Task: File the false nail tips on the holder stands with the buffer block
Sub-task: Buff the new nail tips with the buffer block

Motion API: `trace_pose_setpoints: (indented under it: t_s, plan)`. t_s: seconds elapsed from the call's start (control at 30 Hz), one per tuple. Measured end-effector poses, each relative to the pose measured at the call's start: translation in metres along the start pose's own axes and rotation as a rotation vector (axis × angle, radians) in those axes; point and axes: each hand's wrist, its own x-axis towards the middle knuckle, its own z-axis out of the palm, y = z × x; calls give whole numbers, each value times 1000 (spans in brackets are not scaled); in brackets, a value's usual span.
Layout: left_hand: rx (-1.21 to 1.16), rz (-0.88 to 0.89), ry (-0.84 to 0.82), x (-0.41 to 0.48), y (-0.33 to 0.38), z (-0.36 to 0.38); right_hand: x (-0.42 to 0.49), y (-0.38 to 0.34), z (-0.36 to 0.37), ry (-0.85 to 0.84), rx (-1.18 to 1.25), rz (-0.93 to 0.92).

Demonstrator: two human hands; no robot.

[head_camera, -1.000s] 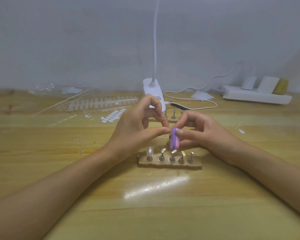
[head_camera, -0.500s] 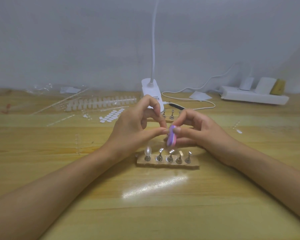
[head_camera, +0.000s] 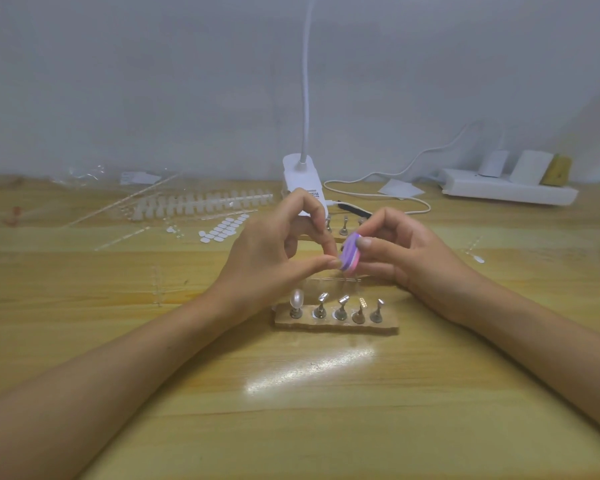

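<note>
Pinching the buffer block [head_camera: 350, 253], your right grip [head_camera: 413, 258] holds it above the holder stands [head_camera: 336, 312] on the bench [head_camera: 326, 420]. Your left grip [head_camera: 267, 268] curls thumb to forefinger against the block; whether it holds anything cannot be told.

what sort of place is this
Probably a home nail-craft desk: a wooden table against a plain wall, with a clip lamp, a power strip and strips of false nail tips.
</note>
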Motion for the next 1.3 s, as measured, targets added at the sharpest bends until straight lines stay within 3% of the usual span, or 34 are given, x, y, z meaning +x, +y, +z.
trace_pose_setpoints:
  t_s: [0.17,0.3,0.43,0.53,0.67,0.77,0.9,1.0,1.13,1.23,1.3]
  plan:
    - [-12,-7,14,1,-2,-1,-4,-1,3,-82,-130,1]
    - [-23,6,-26,2,-2,-1,-2,-1,1,86,6,-25]
    - [-27,-9,18,1,-3,-1,-3,0,2,-89,-118,6]
    - [-16,4,-22,1,-2,0,-1,0,1,55,-26,-26]
    - [-16,-14,4,1,-3,-2,-3,1,2,-87,-103,7]
    - [-18,-12,-7,1,-2,-1,-1,0,1,61,-20,-15]
    - [-25,-29,4,2,-3,-2,-2,0,2,-75,-106,20]
    - [-39,-27,-19,2,-3,-1,0,0,1,68,-12,-19]
    - [-43,-50,-5,2,-4,-1,-2,1,2,-38,-83,17]
    - [-49,-43,-23,2,-5,-1,-1,0,2,76,-20,-7]
    - [-39,-49,-9,2,-6,-1,-1,-1,2,23,-37,12]
